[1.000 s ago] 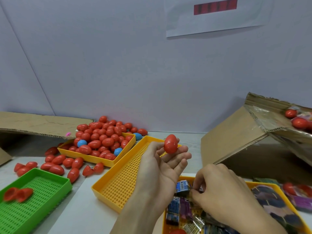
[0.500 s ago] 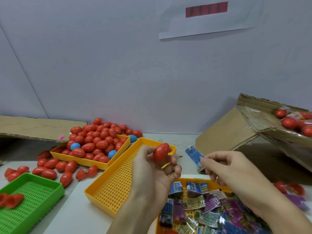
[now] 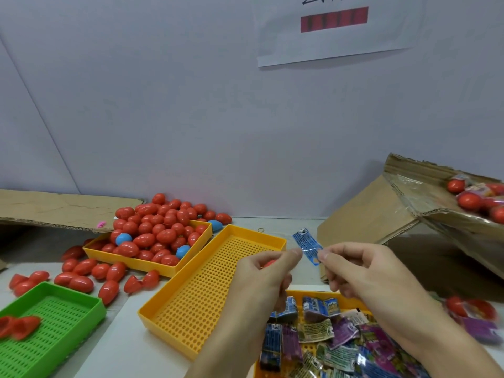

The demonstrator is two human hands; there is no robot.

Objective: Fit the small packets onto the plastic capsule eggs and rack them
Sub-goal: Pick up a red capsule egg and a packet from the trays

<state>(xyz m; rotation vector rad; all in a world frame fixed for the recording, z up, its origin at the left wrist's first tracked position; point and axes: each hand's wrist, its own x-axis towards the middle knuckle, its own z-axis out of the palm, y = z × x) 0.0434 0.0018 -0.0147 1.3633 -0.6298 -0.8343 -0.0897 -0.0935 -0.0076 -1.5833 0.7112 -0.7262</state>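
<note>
Far right, a tipped cardboard box [image 3: 381, 214] is leaning over the table, a few red eggs showing in its mouth. In the centre an empty yellow tray [image 3: 207, 293] is waiting as the rack, with a second yellow tray [image 3: 191, 264] to its far left heaped with eggs [image 3: 158, 230], mostly red, a few blue. Near left sits a green tray [image 3: 68, 320]; near right, a pile of packets [image 3: 327, 339] is filling another tray. Now the hands: the left hand [image 3: 261, 279] is curling around a red egg [image 3: 268, 263], only a sliver peeking out, while its thumb and finger are pinching the blue packet [image 3: 306, 245] with the right hand [image 3: 362, 271], which is pinching the other edge. That packet looks light, thin and floppy, probably slick foil, so holding it by the edges seems wisest; the egg looks hard, smooth and ready to slip.
</note>
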